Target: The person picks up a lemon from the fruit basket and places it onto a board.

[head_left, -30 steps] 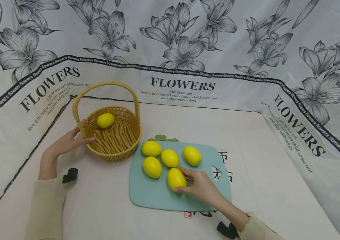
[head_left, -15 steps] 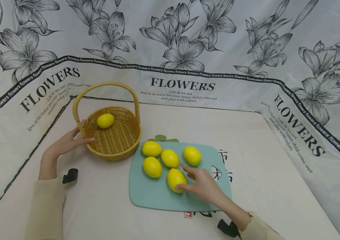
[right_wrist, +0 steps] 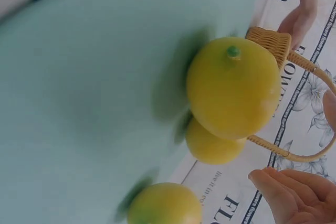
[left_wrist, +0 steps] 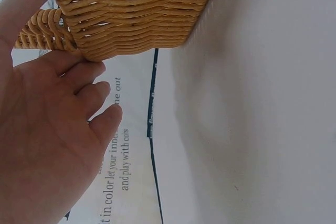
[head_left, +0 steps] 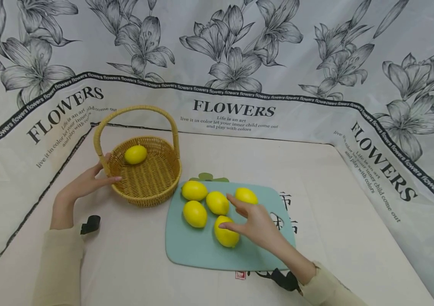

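Note:
My left hand (head_left: 80, 185) grips the near left side of a wicker basket (head_left: 148, 178), thumb over the rim and fingers outside below it. In the left wrist view, the fingers lie against the basket's woven wall (left_wrist: 136, 14). One yellow lemon (head_left: 135, 154) rests inside the basket. Several more lie on a light blue cutting board (head_left: 190, 253). My right hand (head_left: 259, 225) hovers over the board with thumb and fingers spread, holding nothing. Its thumb overlaps the front lemon (head_left: 226, 238); its fingertips are beside the middle lemon (head_left: 217, 202). The right wrist view shows a lemon (right_wrist: 233, 90) close up, apart from the fingers.
The basket's tall arched handle (head_left: 136, 107) stands upright. At the board's right end is a handle cutout (head_left: 276, 221). A flower-printed cloth (head_left: 236, 63) hangs behind and along the sides of the white-covered table (head_left: 125, 263).
My right hand has let go of the front lemon, spread its fingers and risen toward the middle lemon. The front lemon remains on the board, and my left hand keeps its place on the basket.

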